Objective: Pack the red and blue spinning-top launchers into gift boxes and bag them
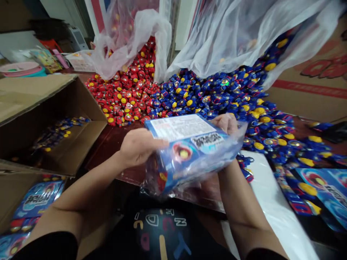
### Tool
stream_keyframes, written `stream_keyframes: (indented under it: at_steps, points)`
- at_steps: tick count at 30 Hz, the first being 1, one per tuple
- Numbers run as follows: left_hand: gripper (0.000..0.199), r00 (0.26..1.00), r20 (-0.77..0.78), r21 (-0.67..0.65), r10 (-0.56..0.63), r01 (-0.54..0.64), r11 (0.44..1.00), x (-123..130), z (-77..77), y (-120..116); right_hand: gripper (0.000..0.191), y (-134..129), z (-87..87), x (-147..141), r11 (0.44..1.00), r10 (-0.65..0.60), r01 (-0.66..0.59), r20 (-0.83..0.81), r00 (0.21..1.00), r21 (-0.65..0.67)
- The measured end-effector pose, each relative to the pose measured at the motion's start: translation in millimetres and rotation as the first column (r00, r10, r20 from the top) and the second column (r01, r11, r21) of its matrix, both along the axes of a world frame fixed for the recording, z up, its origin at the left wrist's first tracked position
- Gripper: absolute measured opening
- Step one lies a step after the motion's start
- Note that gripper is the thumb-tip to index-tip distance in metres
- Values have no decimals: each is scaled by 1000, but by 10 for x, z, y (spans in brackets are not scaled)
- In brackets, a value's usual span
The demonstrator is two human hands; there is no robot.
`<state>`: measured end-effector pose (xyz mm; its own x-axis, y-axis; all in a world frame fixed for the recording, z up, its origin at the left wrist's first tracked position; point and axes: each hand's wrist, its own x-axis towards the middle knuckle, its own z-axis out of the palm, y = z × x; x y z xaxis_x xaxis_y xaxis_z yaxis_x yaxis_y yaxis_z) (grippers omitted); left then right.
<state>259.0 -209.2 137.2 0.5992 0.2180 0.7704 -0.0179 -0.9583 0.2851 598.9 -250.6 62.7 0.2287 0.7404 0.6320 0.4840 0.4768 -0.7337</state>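
Note:
Between both hands I hold a blue printed toy box (183, 153) inside a clear plastic bag (189, 180). A white label panel with small print shows on its upper face. My left hand (139, 146) is closed on the left end, thumb along the top. On the right end, my right hand (226, 124) grips the box and the bag's loose edge; some of its fingers are hidden. Behind the box lie piles of small red toys (128, 94) and blue toys (206, 94) with yellow discs.
Large translucent bags (230, 43) spill toys onto the brown table (104, 144). An open cardboard box (89, 144) with some toys inside stands at left. White plastic sheets (279, 202) lie at right, beside a blue printed card (325, 187). Packed sets (38, 198) sit low at left.

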Motion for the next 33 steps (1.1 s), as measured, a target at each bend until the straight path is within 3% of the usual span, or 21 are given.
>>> stream_keyframes:
  at_steps: [1, 3, 5, 8, 11, 14, 16, 18, 21, 25, 26, 28, 29, 31, 33]
  points:
    - [20, 991, -103, 134, -84, 98, 986, -77, 31, -60, 42, -10, -12, 23, 996, -16, 22, -74, 997, 81]
    - [29, 952, -259, 324, -165, 246, 913, -199, 63, -101, 45, -23, -11, 55, 975, -5, 49, -202, 979, 215]
    - [38, 933, -340, 383, -117, 250, 889, -288, 92, -55, 45, -29, 31, 83, 960, 34, 41, -259, 965, 278]
    - [51, 893, -449, 266, 4, 130, 955, -423, 205, 115, 45, -37, 175, 133, 960, 114, -33, -281, 953, 278]
    - [21, 862, -504, 156, 50, 33, 987, -574, 444, 339, 47, -15, 388, 194, 968, 136, -70, -270, 953, 241]
    - [16, 923, -377, 90, 76, -46, 995, -676, 718, 530, 44, 52, 607, 283, 945, 81, 26, -308, 948, 326]
    - [15, 962, -260, -47, 81, -96, 994, -696, 811, 576, 39, 79, 729, 349, 927, 57, 74, -335, 940, 368]
    - [19, 982, -189, -205, 12, -52, 977, -685, 785, 537, 30, 50, 848, 376, 951, 15, 72, -277, 961, 300]
    - [25, 989, -101, -367, -105, 61, 928, -627, 597, 382, 11, -95, 1124, 212, 982, -52, 60, -49, 997, 180]
    - [30, 996, -11, -404, -94, 82, 911, -538, 414, 246, 24, -238, 1707, -518, 972, -89, 15, 313, 946, 233]
    - [32, 996, 7, -398, -94, 89, 913, -524, 405, 241, 22, -224, 1846, -755, 977, -49, -42, 412, 910, 209]
    - [36, 995, 19, -390, -95, 94, 916, -512, 416, 252, 22, -127, 2055, -1200, 979, 177, -202, 525, 832, -11]
    - [39, 996, 16, -385, -90, 89, 918, -513, 428, 265, 27, -55, 2116, -1381, 946, 325, -270, 505, 799, -182]
    - [43, 997, -8, -362, -73, 65, 930, -523, 452, 292, 37, 96, 2152, -1627, 806, 536, -340, 355, 766, -484]
    - [48, 998, -45, -328, -52, 34, 944, -527, 472, 315, 43, 204, 2113, -1739, 728, 566, -361, 214, 796, -583]
